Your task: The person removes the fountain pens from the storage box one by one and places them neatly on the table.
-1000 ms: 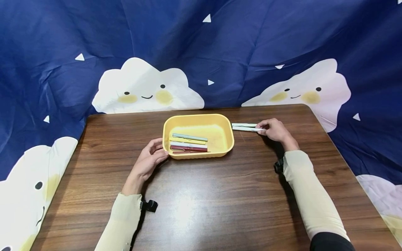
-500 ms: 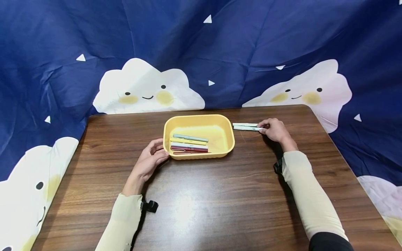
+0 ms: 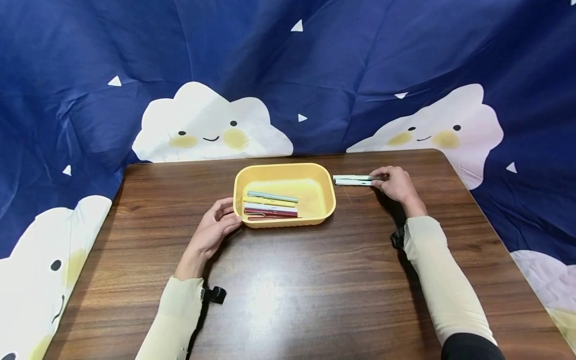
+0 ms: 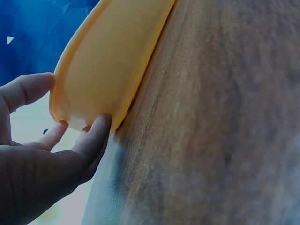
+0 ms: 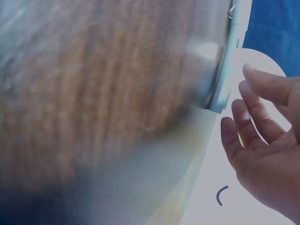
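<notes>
My left hand [image 3: 213, 230] rests against the left end of a yellow plastic tray [image 3: 328, 200]. In the left wrist view its fingertips touch the tray's rim and wall. Inside the tray lie several pens side by side: a pale green pen [image 3: 279, 197], a yellow pen [image 3: 270, 202], a whitish one and dark red ones. Right of the tray, two pale pens [image 3: 353, 183] lie together on the table, pointing at its right wall. My right hand [image 3: 396, 185] is at their right ends, and the right wrist view shows its fingers loosely bent, apart from the pens.
The brown wooden table [image 3: 315, 280] runs back to a dark blue curtain [image 3: 324, 65] with white clouds. A black wrist camera strap [image 3: 215, 295] sits at the left wrist, and another [image 3: 398, 238] at the right.
My right fingertips have eased slightly to the right along the ends of the two pale pens. The left hand and the tray hold their places.
</notes>
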The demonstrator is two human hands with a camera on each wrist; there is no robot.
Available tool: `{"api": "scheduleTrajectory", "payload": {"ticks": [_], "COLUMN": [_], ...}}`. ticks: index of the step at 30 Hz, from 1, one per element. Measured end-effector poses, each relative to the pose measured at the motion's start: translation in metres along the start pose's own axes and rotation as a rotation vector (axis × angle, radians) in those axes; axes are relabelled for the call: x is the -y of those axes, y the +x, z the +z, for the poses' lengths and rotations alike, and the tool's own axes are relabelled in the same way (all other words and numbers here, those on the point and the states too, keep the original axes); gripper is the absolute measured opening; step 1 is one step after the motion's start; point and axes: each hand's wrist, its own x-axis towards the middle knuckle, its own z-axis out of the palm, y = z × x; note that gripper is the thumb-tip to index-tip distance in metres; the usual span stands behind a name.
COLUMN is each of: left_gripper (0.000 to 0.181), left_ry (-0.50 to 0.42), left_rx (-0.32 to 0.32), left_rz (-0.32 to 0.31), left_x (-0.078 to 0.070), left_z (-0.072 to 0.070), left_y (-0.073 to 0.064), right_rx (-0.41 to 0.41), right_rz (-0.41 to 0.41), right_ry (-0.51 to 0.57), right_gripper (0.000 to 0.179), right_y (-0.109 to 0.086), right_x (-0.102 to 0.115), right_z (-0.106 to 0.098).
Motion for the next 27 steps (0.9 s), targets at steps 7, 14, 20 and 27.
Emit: {"api": "scheduleTrajectory", "payload": {"ticks": [7,14,20,27], "left_gripper": [0.066,0.066,0.065,0.065], "left_ry": [0.005,-0.005,-0.011,-0.008], "left_rx": [-0.008,-0.005,-0.001,0.001], "left_rz": [-0.007,-0.014,-0.009,-0.007], "left_x": [-0.001,-0.001,-0.001,-0.001], "left_z": [0.001,0.001,0.000,0.000], "left_y": [0.000,-0.001,0.000,-0.001], "right_rx": [-0.018,-0.051,-0.077,-0.087], "right_rz": [0.027,0.025,0.031,0.010], "right_ry": [0.044,0.076,0.120,0.158], "right_gripper": [0.026,0.030,0.031,0.031], "right_y": [-0.003,-0.008,-0.009,-0.011], "right_x": [0.004,0.010,0.019,0.029], "right_z": [-0.003,0.000,0.003,0.004]}}
